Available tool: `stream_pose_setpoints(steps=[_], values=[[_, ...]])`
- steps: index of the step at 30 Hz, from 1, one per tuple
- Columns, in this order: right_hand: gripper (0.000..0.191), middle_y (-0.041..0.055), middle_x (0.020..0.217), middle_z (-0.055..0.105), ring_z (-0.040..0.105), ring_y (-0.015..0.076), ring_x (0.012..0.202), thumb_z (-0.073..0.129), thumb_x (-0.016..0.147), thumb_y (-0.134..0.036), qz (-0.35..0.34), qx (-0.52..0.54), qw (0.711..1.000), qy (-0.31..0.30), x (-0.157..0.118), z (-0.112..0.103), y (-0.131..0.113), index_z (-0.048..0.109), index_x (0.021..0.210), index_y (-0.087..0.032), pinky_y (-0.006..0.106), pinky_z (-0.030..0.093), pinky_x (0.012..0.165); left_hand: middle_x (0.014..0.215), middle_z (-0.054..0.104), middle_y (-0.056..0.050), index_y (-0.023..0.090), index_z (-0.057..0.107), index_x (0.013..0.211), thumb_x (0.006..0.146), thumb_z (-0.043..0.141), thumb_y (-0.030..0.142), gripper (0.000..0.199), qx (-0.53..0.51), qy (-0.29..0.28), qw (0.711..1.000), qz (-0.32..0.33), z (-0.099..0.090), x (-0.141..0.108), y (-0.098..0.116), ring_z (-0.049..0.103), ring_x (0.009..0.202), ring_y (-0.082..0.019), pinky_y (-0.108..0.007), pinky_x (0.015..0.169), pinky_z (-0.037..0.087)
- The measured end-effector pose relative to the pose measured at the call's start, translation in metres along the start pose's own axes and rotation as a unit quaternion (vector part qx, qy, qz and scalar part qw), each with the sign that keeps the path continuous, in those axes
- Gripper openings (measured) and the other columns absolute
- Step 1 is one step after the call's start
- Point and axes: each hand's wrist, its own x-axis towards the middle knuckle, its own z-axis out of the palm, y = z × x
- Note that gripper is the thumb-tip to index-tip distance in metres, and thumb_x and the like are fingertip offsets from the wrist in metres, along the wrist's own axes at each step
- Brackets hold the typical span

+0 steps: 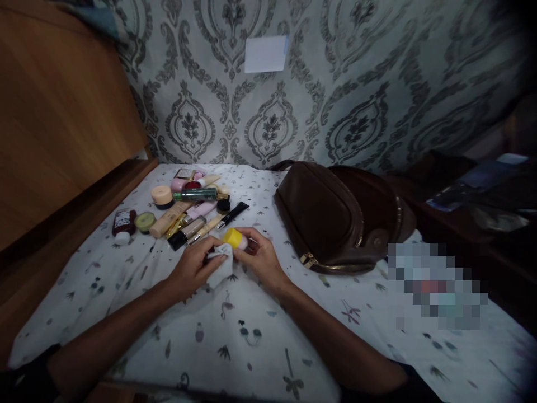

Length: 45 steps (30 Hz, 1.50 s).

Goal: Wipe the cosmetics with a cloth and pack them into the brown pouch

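My right hand (pixel 263 260) grips a small container (pixel 235 239) with a yellow cap, its fingers wrapped round the pale body. Close beside it on the left, my left hand (pixel 195 266) pinches a white cloth or wipe (pixel 221 264), which hangs down and touches the yellow end. Just beyond both hands lies a pile of cosmetics: a green tube (pixel 197 194), a beige tube (pixel 169 219), a black tube (pixel 233 215) and a small black jar (pixel 224 206). Further left are a peach jar (pixel 161 196), a green round jar (pixel 145 222) and a dark red bottle (pixel 124 223).
A brown leather bag (pixel 323 215) lies right of the hands. The patterned white cloth (pixel 251 358) covers the surface. A wooden panel (pixel 62 112) rises on the left, and a wallpapered wall (pixel 268 123) stands behind. One area at the right is pixelated.
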Motion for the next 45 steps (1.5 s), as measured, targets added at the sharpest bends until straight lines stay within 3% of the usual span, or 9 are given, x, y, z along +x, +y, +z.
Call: stream_pose_setpoints(steps=[3,8,15,18,22,26,31,37,45], values=[[0.039,0.0018,0.1,0.063,0.06,0.018,0.092,0.076,0.066,-0.018,-0.064,-0.087,0.994,0.003,-0.001,-0.001,0.003,0.07,0.104,-0.026,0.03,0.053,0.08,0.084,0.066,0.0,0.019,0.061,0.098,0.092,0.056,0.028,0.012,0.006,0.013,1.0,0.008,0.002,-0.002,-0.001,0.059,0.072,-0.014,-0.025,0.069,0.046],[0.045,0.0036,0.098,0.06,0.059,0.0195,0.089,0.065,0.072,-0.009,-0.155,-0.253,0.955,-0.017,-0.005,-0.002,0.002,0.069,0.113,-0.027,0.032,0.051,0.076,0.08,0.064,0.001,0.019,0.06,0.093,0.089,0.056,0.028,0.01,0.011,0.023,1.0,-0.008,0.003,-0.001,0.003,0.057,0.069,-0.014,-0.025,0.066,0.045],[0.048,0.006,0.11,0.063,0.059,0.0239,0.106,0.063,0.074,-0.003,-0.213,-0.303,0.921,-0.12,-0.009,-0.004,-0.002,0.068,0.114,-0.028,0.039,0.049,0.094,0.079,0.058,0.002,0.018,0.06,0.092,0.089,0.057,0.033,0.015,-0.053,0.032,0.994,-0.09,-0.005,0.005,-0.008,0.054,0.074,-0.014,-0.024,0.068,0.043],[0.041,0.006,0.11,0.064,0.06,0.0234,0.103,0.073,0.074,-0.011,-0.18,-0.253,0.939,-0.145,-0.008,-0.003,0.0,0.07,0.111,-0.027,0.038,0.05,0.092,0.081,0.057,0.001,0.017,0.059,0.089,0.09,0.057,0.04,0.023,-0.151,0.018,0.979,-0.134,-0.008,0.009,-0.013,0.052,0.074,-0.014,-0.023,0.066,0.043],[0.045,0.0044,0.109,0.063,0.062,0.0205,0.099,0.084,0.065,-0.021,-0.082,-0.104,0.981,-0.141,-0.006,0.0,0.004,0.071,0.107,-0.025,0.032,0.053,0.08,0.071,0.052,0.004,0.017,0.056,0.084,0.083,0.064,0.052,0.035,-0.275,0.022,0.939,-0.204,-0.009,0.014,-0.013,0.046,0.06,-0.01,-0.02,0.053,0.038],[0.053,0.0012,0.103,0.067,0.065,0.0176,0.093,0.091,0.053,-0.025,0.014,0.038,0.992,-0.122,-0.004,0.003,0.006,0.071,0.102,-0.024,0.032,0.053,0.084,0.065,0.049,0.006,0.017,0.056,0.084,0.08,0.068,0.054,0.039,-0.322,0.033,0.919,-0.225,-0.009,0.015,-0.013,0.04,0.052,-0.008,-0.019,0.048,0.033],[0.052,-0.0002,0.096,0.072,0.067,0.0161,0.087,0.092,0.052,-0.026,0.077,0.088,0.991,-0.064,-0.004,0.004,0.001,0.069,0.099,-0.023,0.032,0.053,0.086,0.081,0.06,0.001,0.017,0.06,0.094,0.082,0.067,0.051,0.037,-0.283,0.056,0.941,-0.179,-0.008,0.012,-0.018,0.053,0.067,-0.012,-0.02,0.059,0.042],[0.05,0.0013,0.095,0.074,0.069,0.0169,0.085,0.092,0.053,-0.027,0.112,0.14,0.984,-0.021,-0.004,0.004,-0.004,0.069,0.097,-0.021,0.032,0.056,0.083,0.095,0.064,-0.003,0.018,0.064,0.106,0.092,0.057,0.038,0.025,-0.138,0.016,0.987,-0.084,-0.012,0.009,-0.024,0.058,0.084,-0.017,-0.025,0.074,0.045],[0.042,0.0029,0.098,0.073,0.07,0.0145,0.087,0.089,0.061,-0.027,0.152,0.234,0.96,-0.036,-0.001,0.001,-0.008,0.069,0.096,-0.018,0.025,0.056,0.078,0.092,0.063,-0.003,0.017,0.062,0.103,0.093,0.054,0.039,0.025,-0.147,0.005,0.983,-0.106,-0.01,0.009,-0.021,0.057,0.08,-0.016,-0.024,0.071,0.044]])
